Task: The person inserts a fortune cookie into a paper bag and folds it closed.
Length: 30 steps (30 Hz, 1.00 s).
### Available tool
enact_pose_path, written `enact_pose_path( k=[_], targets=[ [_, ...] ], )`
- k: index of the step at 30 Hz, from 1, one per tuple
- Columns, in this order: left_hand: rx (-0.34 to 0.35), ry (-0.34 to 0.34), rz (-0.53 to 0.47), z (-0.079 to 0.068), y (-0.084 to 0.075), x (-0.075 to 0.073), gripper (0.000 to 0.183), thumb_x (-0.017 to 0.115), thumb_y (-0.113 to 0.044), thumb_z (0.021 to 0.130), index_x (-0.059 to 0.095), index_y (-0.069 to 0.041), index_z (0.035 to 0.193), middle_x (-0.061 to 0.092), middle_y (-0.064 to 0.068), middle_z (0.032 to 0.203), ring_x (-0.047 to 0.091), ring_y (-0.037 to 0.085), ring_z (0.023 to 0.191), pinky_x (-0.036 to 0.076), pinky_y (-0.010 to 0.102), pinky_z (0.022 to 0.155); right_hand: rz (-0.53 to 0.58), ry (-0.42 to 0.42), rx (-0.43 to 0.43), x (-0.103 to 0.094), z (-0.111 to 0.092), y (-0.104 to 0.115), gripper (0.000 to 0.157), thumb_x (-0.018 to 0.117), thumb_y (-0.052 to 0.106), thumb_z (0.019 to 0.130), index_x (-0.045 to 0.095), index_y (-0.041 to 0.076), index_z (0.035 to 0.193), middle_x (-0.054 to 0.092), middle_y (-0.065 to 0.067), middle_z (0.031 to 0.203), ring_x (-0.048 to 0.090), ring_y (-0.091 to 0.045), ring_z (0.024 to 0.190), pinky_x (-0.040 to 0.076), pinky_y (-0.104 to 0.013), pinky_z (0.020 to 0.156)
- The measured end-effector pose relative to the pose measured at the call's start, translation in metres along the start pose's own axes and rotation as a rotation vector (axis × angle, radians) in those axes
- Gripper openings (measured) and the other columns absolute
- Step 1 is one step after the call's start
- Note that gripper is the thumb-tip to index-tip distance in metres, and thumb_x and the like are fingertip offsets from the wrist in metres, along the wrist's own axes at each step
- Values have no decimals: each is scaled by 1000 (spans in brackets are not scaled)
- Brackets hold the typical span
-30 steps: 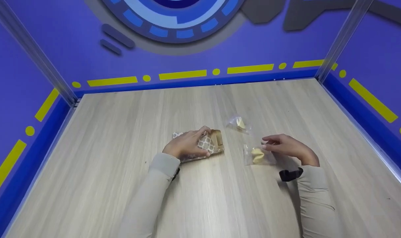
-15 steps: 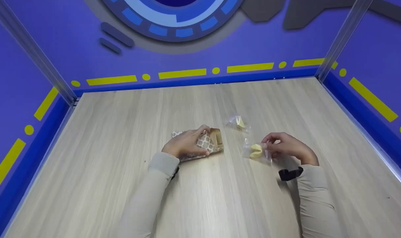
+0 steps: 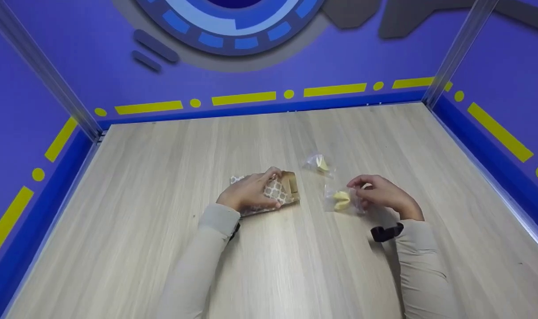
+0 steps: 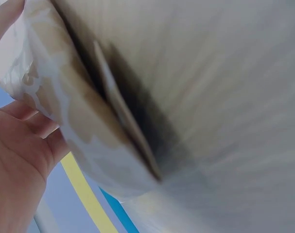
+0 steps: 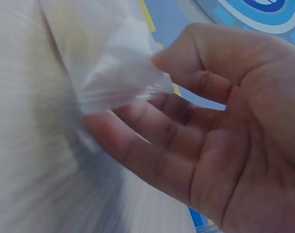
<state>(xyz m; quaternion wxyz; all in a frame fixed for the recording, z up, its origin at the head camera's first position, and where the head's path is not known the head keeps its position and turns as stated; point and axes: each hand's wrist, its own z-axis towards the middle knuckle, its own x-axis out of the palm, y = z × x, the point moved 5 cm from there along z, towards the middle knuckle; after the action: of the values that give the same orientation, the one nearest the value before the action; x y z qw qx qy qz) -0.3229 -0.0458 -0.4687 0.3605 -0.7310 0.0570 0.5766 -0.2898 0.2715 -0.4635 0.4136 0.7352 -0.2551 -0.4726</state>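
A small brown box with a white lattice pattern [image 3: 278,192] lies on its side on the wooden table [image 3: 162,177], its open end facing right. My left hand [image 3: 247,193] rests over it and holds it by its sides; the left wrist view shows the box [image 4: 84,111] close up against the palm. My right hand [image 3: 377,194] pinches the edge of a clear wrapper with a fortune cookie [image 3: 341,199] inside, just right of the box. The right wrist view shows the wrapper [image 5: 106,68] between thumb and fingers. A second wrapped cookie [image 3: 321,164] lies behind, untouched.
Blue walls with yellow stripes enclose the table on the left [image 3: 25,146], back [image 3: 251,98] and right [image 3: 499,133]. A dark strap [image 3: 386,232] sits on my right wrist.
My right hand has taken the wrapped cookie by its edge and drawn it slightly left and up toward the box. The left hand and box have stayed put.
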Motion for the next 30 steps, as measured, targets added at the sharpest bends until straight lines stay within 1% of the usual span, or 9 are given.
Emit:
enact_pose_path(
  k=[3,6,10,13,15,20,25,30],
  targets=[
    [1,-1,-2,0,1,0,80,78,-52,72,33,-34,136,57,7,133,58,27,115,47,46,96,30,-35,-17,0,2,2,35,51,6,91,53,-7,123,53,-17,104,60,-13,69,55,-33,65],
    [-1,-1,-1,0,1,1,81,77,-54,72,33,-33,136,56,7,133,57,28,116,47,46,96,77,-64,-29,1,4,4,37,53,6,91,50,-8,126,51,-17,108,60,-10,74,56,-33,67],
    [-6,1,-1,0,1,1,80,77,-53,73,33,-33,137,57,7,132,58,27,115,47,46,96,128,-109,-55,2,6,8,42,58,11,94,47,-9,128,53,-20,114,62,-7,84,57,-31,71],
    [-3,3,5,-1,0,1,79,76,-51,74,33,-32,137,57,7,132,58,26,114,47,44,96,166,-142,-66,1,7,11,47,62,14,93,47,-9,130,55,-21,118,63,-6,88,57,-28,74],
    [-2,5,7,0,0,1,77,76,-50,75,33,-32,137,58,7,131,58,26,114,47,44,96,188,-163,-71,1,7,12,48,64,14,92,48,-9,130,57,-19,119,63,-5,88,56,-27,74],
    [-6,5,9,0,0,0,77,76,-50,75,33,-33,137,57,7,133,57,27,117,46,44,98,214,-236,-85,-1,8,15,46,67,15,90,52,-10,126,63,-8,109,64,-5,87,56,-25,75],
    [-11,10,7,-1,-1,0,78,75,-50,75,33,-33,138,55,7,136,56,27,120,45,44,99,268,-293,-96,-3,11,17,46,68,12,89,52,-13,124,66,3,97,66,-5,83,56,-24,73],
    [-28,14,8,-1,-1,0,79,75,-51,76,32,-34,140,53,7,139,53,29,123,44,46,101,292,-345,-115,-6,12,18,45,66,12,90,52,-14,124,69,10,91,66,-3,80,56,-22,71]
  ],
)
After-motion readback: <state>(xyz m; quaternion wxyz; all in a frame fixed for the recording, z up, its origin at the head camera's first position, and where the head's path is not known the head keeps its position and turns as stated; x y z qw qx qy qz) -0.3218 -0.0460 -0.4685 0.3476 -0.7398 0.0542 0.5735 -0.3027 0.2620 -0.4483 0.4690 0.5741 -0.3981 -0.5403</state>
